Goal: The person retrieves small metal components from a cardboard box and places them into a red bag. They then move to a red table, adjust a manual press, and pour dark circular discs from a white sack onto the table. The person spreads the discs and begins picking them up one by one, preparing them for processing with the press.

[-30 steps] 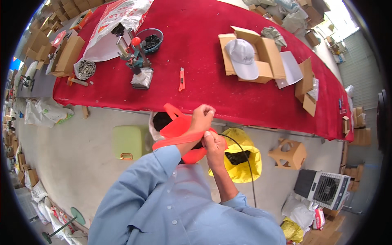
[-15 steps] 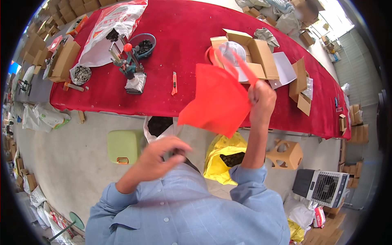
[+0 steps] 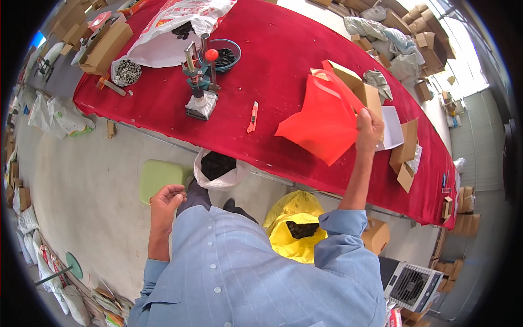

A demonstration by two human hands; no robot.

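We pinched the red tote bag (image 3: 321, 122) by one edge in our right hand (image 3: 370, 129), probably so it hung spread above the tabletop (image 3: 267, 65), toward its near edge; whether our left hand's (image 3: 168, 200) curled fingers met, we couldn't tell.

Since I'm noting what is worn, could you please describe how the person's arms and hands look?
The left hand and right hand are bare, without gloves. The shirt is light blue with thin pale lines, and its sleeves stop well short of the hands.
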